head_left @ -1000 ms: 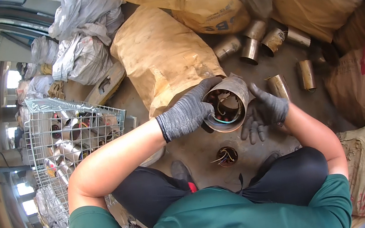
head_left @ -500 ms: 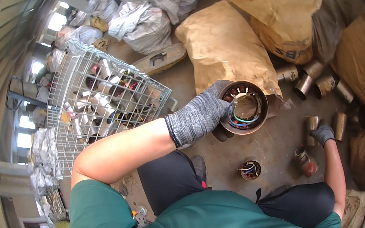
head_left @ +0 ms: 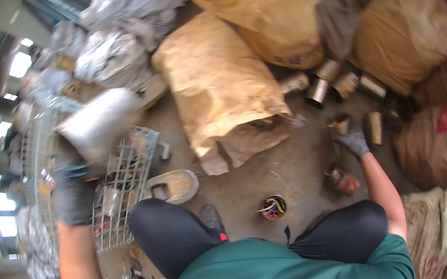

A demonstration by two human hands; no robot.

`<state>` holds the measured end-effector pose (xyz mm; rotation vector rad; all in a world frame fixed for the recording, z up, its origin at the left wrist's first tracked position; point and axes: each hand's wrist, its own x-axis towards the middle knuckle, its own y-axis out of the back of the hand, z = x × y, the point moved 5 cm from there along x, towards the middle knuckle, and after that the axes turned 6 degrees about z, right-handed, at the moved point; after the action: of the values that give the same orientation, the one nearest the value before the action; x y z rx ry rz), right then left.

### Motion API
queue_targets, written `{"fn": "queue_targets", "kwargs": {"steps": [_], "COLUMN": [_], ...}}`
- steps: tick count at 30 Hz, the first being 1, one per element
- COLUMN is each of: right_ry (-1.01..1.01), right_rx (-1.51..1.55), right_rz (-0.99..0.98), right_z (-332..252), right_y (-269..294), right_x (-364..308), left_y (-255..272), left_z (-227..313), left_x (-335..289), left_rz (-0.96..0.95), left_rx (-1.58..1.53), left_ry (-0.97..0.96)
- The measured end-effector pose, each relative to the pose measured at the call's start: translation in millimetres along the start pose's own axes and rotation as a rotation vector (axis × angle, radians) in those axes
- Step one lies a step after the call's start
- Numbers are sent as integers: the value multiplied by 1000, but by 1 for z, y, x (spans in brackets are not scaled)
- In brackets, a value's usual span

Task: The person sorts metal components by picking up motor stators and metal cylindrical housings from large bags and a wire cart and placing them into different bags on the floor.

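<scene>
My left hand [head_left: 76, 199], in a dark grey work glove, is raised over the wire mesh basket [head_left: 129, 210] at the left. It grips a motor stator in a silvery cylindrical casing [head_left: 102, 124]; motion smears both, and blue-green wire shows near the fingers. At the right, my gloved right hand [head_left: 353, 140] is closed round a smaller metal cylinder [head_left: 339, 122] on the floor. Between my feet stands another small stator [head_left: 273, 207], its coloured wires sticking up. A dark and red can-like object [head_left: 343, 179] lies near my right knee.
Several metal cylinders [head_left: 319, 90] lie beside the large brown paper sacks [head_left: 221, 82]. White sacks [head_left: 112, 58] pile up at the far left. A flat, worn piece with a slot [head_left: 184, 185] rests by the basket. More sacks [head_left: 437, 138] stand at the right.
My left hand has swung left with the stator, from before me to over the basket. My right hand stays at the small cylinder. The view has shifted right.
</scene>
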<state>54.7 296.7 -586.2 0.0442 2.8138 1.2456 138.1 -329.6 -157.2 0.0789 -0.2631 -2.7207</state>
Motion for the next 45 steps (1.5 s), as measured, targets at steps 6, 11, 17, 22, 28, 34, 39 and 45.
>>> {"fn": "queue_targets", "kwargs": {"steps": [6, 11, 17, 22, 28, 34, 39, 45], "right_ry": [524, 562, 495, 438, 582, 701, 882, 712], "right_rx": [540, 622, 763, 782, 621, 604, 574, 759], "right_rz": [182, 28, 87, 56, 57, -38, -16, -95], "right_z": [-139, -175, -177, -194, -205, -243, -252, -239], "right_y": [33, 55, 44, 45, 50, 46, 47, 24], "right_x": [-9, -22, -40, -37, -45, -51, -59, -64], "left_y": [347, 390, 458, 439, 29, -245, -315, -303], "left_z": [52, 21, 58, 45, 37, -24, -63, -75], "left_x": [89, 115, 140, 126, 64, -58, -106, -109], "left_rz": [513, 717, 804, 1200, 260, -898, -1102, -1062], "left_rx": [-91, 1501, 1003, -328, 484, 652, 943, 933], "left_ry": [-289, -409, -522, -175, -443, -943, -994, -1223]}}
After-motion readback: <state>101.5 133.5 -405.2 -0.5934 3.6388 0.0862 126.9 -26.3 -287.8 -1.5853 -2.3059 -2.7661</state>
